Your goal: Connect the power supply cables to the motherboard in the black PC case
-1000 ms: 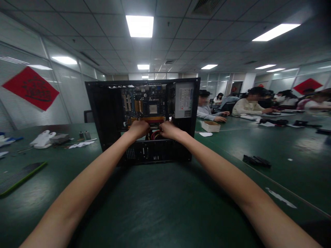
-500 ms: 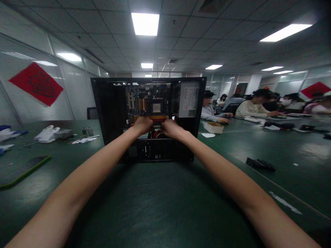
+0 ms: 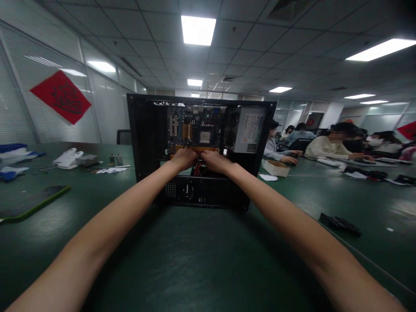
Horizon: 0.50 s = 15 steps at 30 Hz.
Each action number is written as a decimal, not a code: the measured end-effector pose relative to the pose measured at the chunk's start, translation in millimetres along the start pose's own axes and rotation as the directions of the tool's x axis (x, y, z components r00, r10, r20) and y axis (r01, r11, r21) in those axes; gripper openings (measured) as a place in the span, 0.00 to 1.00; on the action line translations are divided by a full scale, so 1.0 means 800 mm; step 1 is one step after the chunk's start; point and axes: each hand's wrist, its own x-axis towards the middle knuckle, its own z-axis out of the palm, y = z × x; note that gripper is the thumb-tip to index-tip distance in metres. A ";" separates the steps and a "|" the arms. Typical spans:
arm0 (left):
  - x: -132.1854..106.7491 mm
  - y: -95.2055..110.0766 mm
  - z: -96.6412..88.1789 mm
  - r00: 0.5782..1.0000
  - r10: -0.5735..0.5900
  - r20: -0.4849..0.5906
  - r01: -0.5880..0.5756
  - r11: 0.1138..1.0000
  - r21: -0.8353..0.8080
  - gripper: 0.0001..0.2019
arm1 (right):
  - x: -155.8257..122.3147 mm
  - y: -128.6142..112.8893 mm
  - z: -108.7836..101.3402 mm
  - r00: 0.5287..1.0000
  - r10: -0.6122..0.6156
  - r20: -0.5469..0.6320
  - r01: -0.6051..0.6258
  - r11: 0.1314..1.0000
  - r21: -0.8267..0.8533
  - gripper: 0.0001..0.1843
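An open black computer case [image 3: 221, 190] stands upright on the green table in front of me. Inside it, a motherboard [image 3: 182, 115] with orange memory slots [image 3: 203, 150] faces me, and a power supply [image 3: 249, 130] fills the upper right corner. At the lower edge of the board, my left hand [image 3: 184, 158] is closed with its fingers curled by the slots. Close beside it, my right hand [image 3: 214, 161] is also closed, just above red and dark cables [image 3: 196, 168]. My fingertips are hidden, so whatever they grip cannot be made out.
On the left of the table [image 3: 201, 260] lie a green-edged dark mat [image 3: 35, 203], a white plastic bag [image 3: 68, 157] and small metal parts [image 3: 116, 159]. To the right are an open box [image 3: 276, 168] and a black bundle [image 3: 339, 223]. Other people [image 3: 331, 143] sit beyond.
My hands have come closer together, the right one moving left towards the left one at the slots. The whole view has shifted, so the case appears farther right.
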 end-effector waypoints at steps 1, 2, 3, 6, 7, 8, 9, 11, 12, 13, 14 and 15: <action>0.000 0.000 0.000 1.000 0.001 -0.003 -0.001 1.000 -0.002 0.14 | 0.002 0.001 0.001 1.000 -0.001 0.000 0.001 1.000 0.001 0.15; 0.000 0.001 0.001 1.000 0.003 -0.008 -0.003 1.000 -0.005 0.14 | 0.003 0.001 0.002 1.000 0.000 0.000 0.000 1.000 0.001 0.15; 0.000 0.001 0.001 1.000 0.005 -0.012 -0.005 1.000 -0.009 0.14 | 0.004 0.001 0.002 1.000 0.004 -0.001 -0.004 1.000 0.001 0.15; 0.000 0.000 0.004 1.000 0.001 -0.021 -0.002 1.000 -0.021 0.15 | 0.003 0.000 0.002 1.000 0.028 0.000 -0.028 1.000 0.000 0.15; -0.001 0.000 0.005 1.000 -0.002 -0.022 0.001 1.000 -0.025 0.15 | 0.002 -0.001 0.002 0.999 0.037 0.001 -0.037 0.999 -0.001 0.15; -0.001 0.000 0.005 1.000 -0.005 -0.023 0.004 1.000 -0.029 0.15 | 0.002 -0.002 0.002 0.999 0.047 0.002 -0.047 0.999 -0.001 0.15; -0.002 0.000 0.006 1.000 -0.008 -0.025 0.007 0.999 -0.033 0.15 | 0.001 -0.003 0.001 0.998 0.057 0.003 -0.057 0.998 -0.001 0.15; -0.003 -0.001 0.007 1.000 -0.013 -0.023 0.012 0.999 -0.044 0.16 | 0.000 -0.006 0.000 0.997 0.075 0.005 -0.075 0.997 -0.001 0.15; -0.004 -0.001 0.007 1.000 -0.018 -0.019 0.017 0.999 -0.050 0.16 | 0.000 -0.007 -0.001 0.997 0.083 0.005 -0.083 0.997 0.000 0.15; -0.004 -0.001 0.008 1.000 -0.024 -0.015 0.024 0.998 -0.055 0.17 | -0.001 -0.008 -0.002 0.996 0.090 0.005 -0.090 0.996 0.001 0.15; -0.004 -0.001 0.008 0.999 -0.033 -0.011 0.032 0.998 -0.060 0.17 | -0.001 -0.009 -0.002 0.995 0.096 0.006 -0.096 0.995 0.001 0.15; -0.005 -0.001 0.008 0.999 -0.043 -0.007 0.042 0.997 -0.066 0.17 | -0.001 -0.010 -0.003 0.995 0.104 0.008 -0.104 0.995 0.001 0.15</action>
